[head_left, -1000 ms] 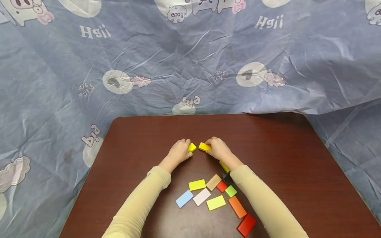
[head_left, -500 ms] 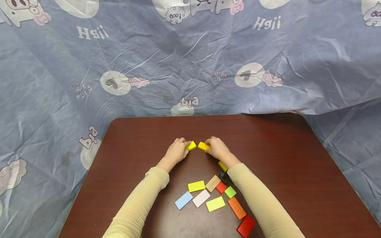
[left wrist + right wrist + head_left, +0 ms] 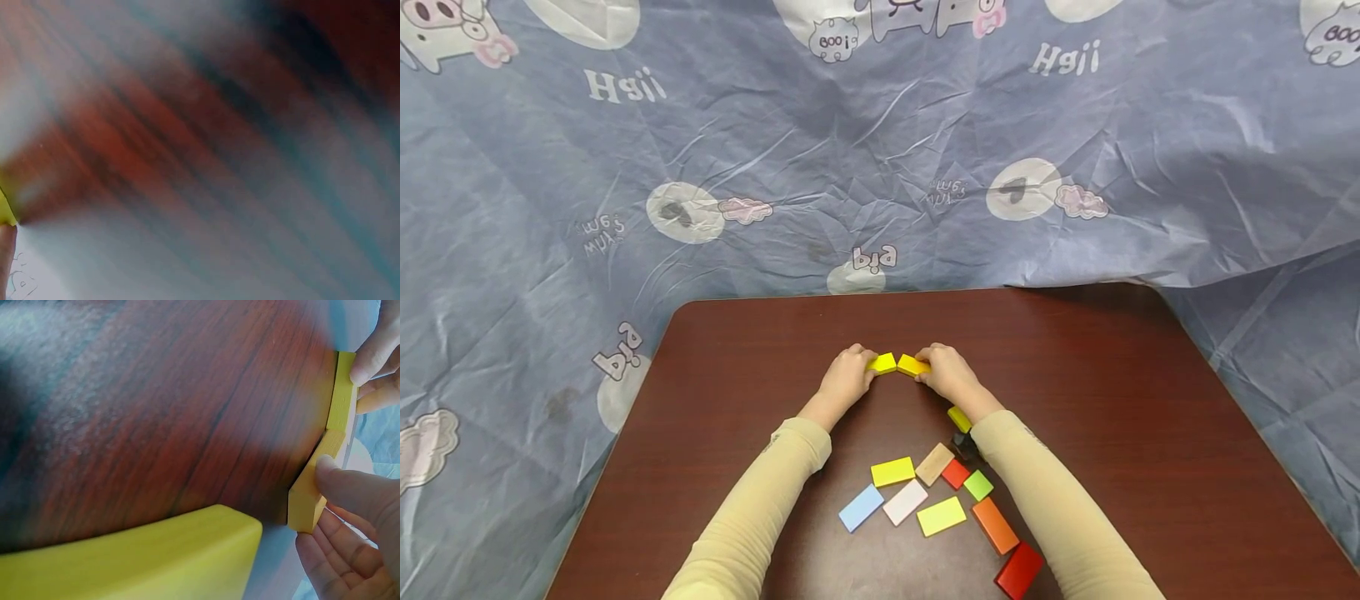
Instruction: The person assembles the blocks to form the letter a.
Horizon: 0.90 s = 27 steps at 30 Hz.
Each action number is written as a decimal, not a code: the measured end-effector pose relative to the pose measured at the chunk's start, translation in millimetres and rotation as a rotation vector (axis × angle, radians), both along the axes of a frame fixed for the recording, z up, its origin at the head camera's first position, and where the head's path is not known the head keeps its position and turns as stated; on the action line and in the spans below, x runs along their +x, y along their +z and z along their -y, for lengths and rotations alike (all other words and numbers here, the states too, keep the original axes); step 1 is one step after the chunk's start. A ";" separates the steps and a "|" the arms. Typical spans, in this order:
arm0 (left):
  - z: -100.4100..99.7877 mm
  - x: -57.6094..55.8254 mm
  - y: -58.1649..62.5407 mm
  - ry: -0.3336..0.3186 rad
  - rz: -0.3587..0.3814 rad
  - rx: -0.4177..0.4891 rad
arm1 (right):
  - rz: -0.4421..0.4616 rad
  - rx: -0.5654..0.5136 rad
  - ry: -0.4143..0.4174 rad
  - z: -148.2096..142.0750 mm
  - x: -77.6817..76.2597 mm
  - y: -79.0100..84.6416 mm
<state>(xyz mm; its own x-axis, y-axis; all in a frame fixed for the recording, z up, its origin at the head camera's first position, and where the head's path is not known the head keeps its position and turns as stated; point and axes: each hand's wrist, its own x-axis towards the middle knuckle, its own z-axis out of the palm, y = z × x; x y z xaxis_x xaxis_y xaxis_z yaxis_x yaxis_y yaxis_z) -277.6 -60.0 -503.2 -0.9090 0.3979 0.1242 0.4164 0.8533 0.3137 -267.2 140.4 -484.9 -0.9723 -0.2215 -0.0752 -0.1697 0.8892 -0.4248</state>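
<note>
In the head view my left hand (image 3: 845, 375) holds a yellow block (image 3: 883, 363) near the far middle of the table. Facing it, my right hand (image 3: 950, 372) pinches a deeper yellow block (image 3: 911, 365) between thumb and fingers. The inner ends of the two blocks meet at a slight angle, as the right wrist view shows, with the left block (image 3: 341, 394) above the right block (image 3: 305, 487). The left wrist view is mostly blurred; only a corner of yellow block (image 3: 5, 209) and a fingertip show at its left edge.
Nearer lie yellow (image 3: 892, 472), blue (image 3: 861, 508), white (image 3: 906, 502), pale yellow (image 3: 942, 517), wooden (image 3: 935, 464), green (image 3: 978, 484), orange (image 3: 996, 526) and red (image 3: 1019, 571) blocks, plus a small red block (image 3: 956, 474). Another yellow block (image 3: 958, 418) and a black object (image 3: 964, 447) sit beside the right sleeve.
The left hand has turned its yellow block and brought it rightward, closing the gap to the right hand's block. The right hand has barely moved; the head view has shifted slightly.
</note>
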 end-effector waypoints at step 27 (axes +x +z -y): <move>-0.2 -3.8 -3.6 0.045 0.095 0.129 | -0.033 -0.046 -0.017 -12.2 4.2 3.3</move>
